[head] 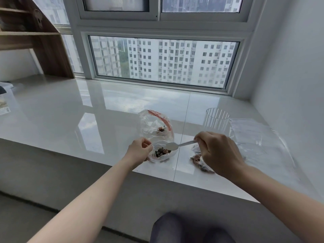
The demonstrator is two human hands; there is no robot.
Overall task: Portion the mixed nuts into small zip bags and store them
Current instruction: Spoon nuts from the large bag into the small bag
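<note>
On the glossy white window ledge (70, 120), my left hand (139, 151) pinches the rim of a small clear zip bag (160, 156) that holds mixed nuts (162, 152). My right hand (219, 153) grips a white plastic spoon (177, 145), its bowl over that bag's mouth. Just behind stands a larger clear bag with a red zip strip (156, 127) and a few nuts inside. Partly hidden under my right hand, another small bag of nuts (199, 163) lies on the ledge.
A ribbed clear plastic cup (216, 120) stands behind my right hand. Several empty clear bags (257, 137) lie at the right by the wall. A clear container (5, 99) sits at the far left. The ledge's front edge drops off just under my wrists.
</note>
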